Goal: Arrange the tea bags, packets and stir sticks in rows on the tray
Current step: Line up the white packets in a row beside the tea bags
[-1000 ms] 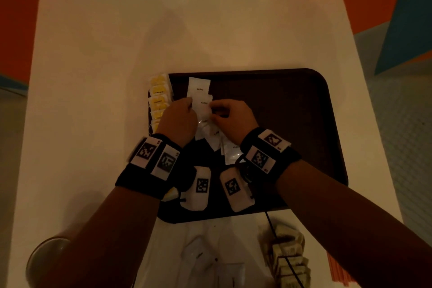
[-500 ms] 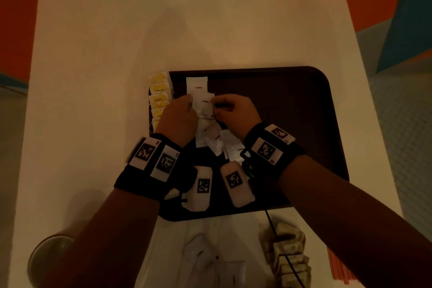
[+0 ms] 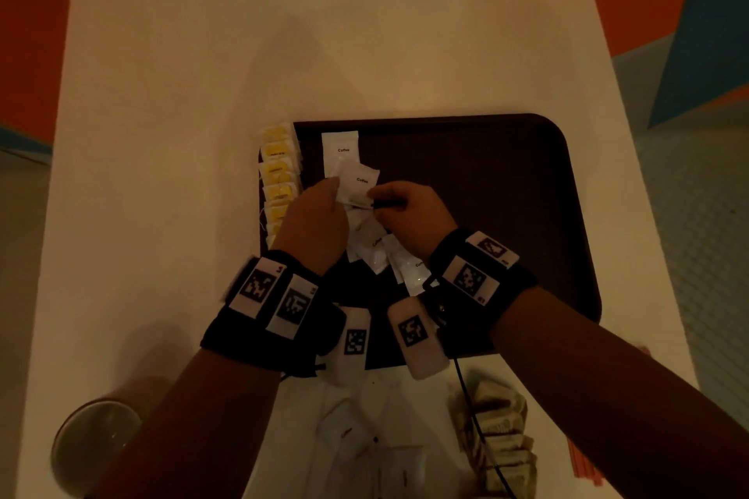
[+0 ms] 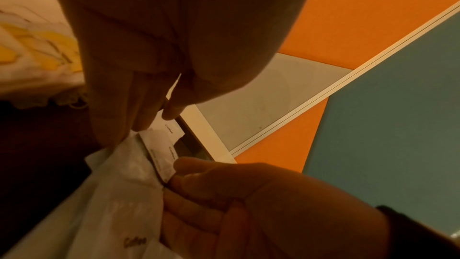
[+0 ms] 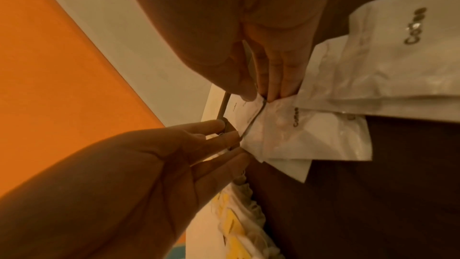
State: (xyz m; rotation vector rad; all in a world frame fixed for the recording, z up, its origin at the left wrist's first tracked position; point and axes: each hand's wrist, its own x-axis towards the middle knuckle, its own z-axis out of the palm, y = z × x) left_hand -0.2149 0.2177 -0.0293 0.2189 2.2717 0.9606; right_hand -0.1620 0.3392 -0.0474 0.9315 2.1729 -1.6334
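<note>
On the dark brown tray (image 3: 506, 174), a column of yellow tea bags (image 3: 277, 174) lines the left rim. One white coffee packet (image 3: 340, 150) lies flat at the top of a second column. Just below it a tilted coffee packet (image 3: 360, 182) is held from both sides. My left hand (image 3: 334, 190) pinches its left edge (image 4: 161, 125), thumb on top. My right hand (image 3: 375, 201) pinches its near right corner (image 5: 259, 95) between thumb and fingers. Several more coffee packets (image 3: 377, 251) lie in a loose overlapping pile under my wrists.
On the white table (image 3: 162, 134), near the front edge, lie loose white packets (image 3: 364, 454), a heap of beige tea bags (image 3: 502, 433) and orange stir sticks (image 3: 583, 470). A metal cup (image 3: 93, 446) stands at the front left. The tray's right half is bare.
Both hands have stayed on the second coffee packet and shifted slightly away from me. The packet now lies tilted against the top packet's lower edge.
</note>
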